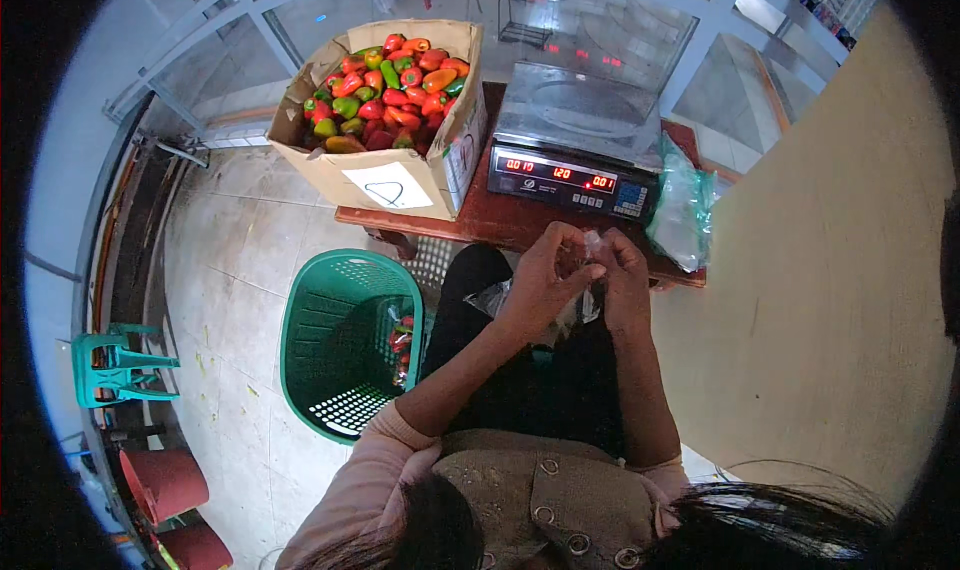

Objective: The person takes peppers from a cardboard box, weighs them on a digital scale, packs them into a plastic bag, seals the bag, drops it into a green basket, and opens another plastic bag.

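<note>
Both hands meet in front of the scale, above my lap. Fingers closed, my left hand and my right hand pinch a clear plastic bag from either side. Its gathered top pokes up between the fingertips, while the lower part hangs mostly hidden behind my hands; what is inside I cannot make out. Just beyond stands a digital scale with a steel pan and a lit red display. A stack of clear plastic bags lies to the right of the scale.
A cardboard box full of red, orange and green peppers stands left of the scale on a reddish-brown table. On the floor sits a green basket with bagged peppers. Green stools and red buckets are at far left.
</note>
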Tool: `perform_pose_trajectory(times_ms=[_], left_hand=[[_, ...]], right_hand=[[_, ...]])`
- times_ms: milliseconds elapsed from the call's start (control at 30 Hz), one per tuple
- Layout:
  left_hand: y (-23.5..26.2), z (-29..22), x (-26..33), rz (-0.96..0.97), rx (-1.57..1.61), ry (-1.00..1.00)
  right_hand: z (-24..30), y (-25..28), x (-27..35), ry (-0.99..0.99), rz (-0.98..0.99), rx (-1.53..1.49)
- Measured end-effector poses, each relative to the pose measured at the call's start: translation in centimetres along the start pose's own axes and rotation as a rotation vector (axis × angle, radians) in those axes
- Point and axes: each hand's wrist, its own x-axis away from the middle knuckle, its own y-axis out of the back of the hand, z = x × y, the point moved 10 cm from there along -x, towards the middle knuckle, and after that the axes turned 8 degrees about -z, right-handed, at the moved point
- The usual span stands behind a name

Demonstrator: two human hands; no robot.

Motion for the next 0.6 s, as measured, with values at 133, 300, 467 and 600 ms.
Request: perform_pose_trajectory(times_ms=[133, 300, 467, 600], left_hand=[[-0.3, 0.3, 0.0, 0.001, -0.018, -0.082], [-0.5, 1.2, -0.2, 0.009, -0.031, -0.079], [0.4, 3.4, -1.1, -0.044, 0.179, -0.032], [-0.5, 7.5, -1.4, -0.037, 0.641, 0.386]], right_hand=[[-0.7, 0.5, 0.3, -0.078, -0.034, 0.037], [-1.0, 1.5, 0.5, -0.026, -0.103, -0.043], [-1.4, 2.0, 0.2, -0.076, -0.078, -0.186], [-2.5, 3.3, 0.1, -0.068, -0.037, 0.002]])
